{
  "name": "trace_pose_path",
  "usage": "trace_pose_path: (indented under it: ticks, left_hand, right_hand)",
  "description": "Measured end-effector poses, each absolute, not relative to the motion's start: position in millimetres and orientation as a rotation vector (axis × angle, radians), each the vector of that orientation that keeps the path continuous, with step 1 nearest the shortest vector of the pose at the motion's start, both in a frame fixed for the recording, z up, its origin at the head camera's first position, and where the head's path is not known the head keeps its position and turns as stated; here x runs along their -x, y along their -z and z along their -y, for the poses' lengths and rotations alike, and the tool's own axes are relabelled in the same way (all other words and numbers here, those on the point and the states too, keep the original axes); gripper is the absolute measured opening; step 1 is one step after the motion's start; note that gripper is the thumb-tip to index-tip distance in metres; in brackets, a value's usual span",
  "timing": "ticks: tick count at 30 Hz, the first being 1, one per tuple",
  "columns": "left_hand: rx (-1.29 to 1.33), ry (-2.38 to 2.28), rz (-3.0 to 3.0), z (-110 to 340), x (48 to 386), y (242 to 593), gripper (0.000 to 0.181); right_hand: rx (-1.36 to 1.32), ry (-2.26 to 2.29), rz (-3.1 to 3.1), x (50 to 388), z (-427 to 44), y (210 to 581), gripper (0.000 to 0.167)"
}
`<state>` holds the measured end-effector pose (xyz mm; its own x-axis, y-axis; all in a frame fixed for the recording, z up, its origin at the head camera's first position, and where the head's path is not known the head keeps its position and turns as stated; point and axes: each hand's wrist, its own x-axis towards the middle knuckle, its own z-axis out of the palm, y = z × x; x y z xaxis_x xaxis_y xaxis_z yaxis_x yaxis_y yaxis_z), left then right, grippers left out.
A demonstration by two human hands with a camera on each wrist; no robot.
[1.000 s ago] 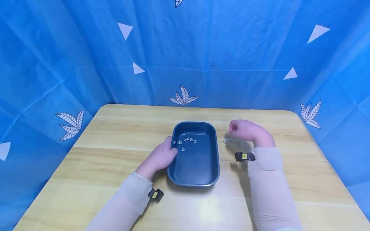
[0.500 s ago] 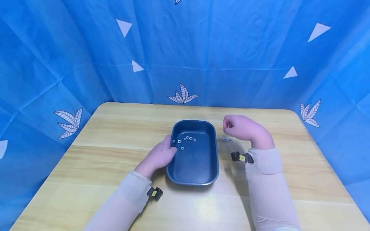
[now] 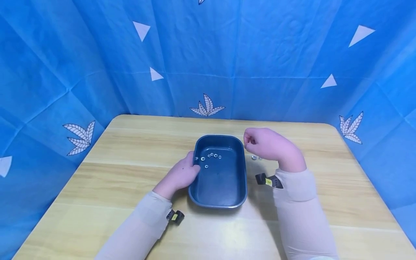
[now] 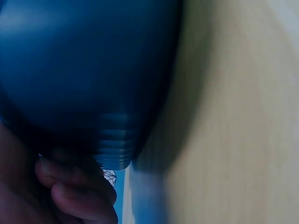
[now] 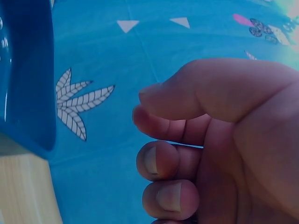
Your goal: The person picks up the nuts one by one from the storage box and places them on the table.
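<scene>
My left hand (image 3: 181, 173) grips the left wall of the dark blue tray (image 3: 217, 207), thumb over the rim; in the left wrist view its curled fingers (image 4: 79, 196) lie against the tray's underside (image 4: 107, 70). Several small metal nuts lie in the tray's upper left part, one (image 3: 206, 166) a little below the others. Just right of the tray's upper right rim, my right hand (image 3: 271, 146) hovers above the table. The right wrist view shows its thumb and index fingertips meeting and the other fingers curled; nothing is visible between them. Metal nuts (image 3: 254, 157) lie on the table beneath it.
The light wooden table (image 3: 130, 144) surrounds the tray. Blue cloth (image 3: 266, 54) with white triangles and leaf prints stands behind it and at both sides. Dark straps with yellow labels sit on both wrists.
My right hand has moved left from above the loose nuts to the tray's right rim, its thumb and index fingertips still together. My left hand keeps its grip and the tray stays in place.
</scene>
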<state>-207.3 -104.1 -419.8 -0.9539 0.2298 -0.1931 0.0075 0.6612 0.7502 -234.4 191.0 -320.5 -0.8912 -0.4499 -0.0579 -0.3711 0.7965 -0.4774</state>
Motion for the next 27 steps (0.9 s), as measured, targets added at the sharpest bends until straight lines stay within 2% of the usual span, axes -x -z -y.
trace_pose_path:
  ticks: [18, 27]
  left_hand:
    - [-0.183, -1.176, -2.592, 103.5, 208.0, 418.3, 0.058]
    - [-0.189, -1.181, -2.592, 105.4, 208.2, 418.6, 0.056]
  right_hand:
    - [0.746, 0.676, -2.822, 238.8, -151.5, 324.1, 0.004]
    - [0.798, 0.592, -2.789, 244.9, -123.9, 328.0, 0.009]
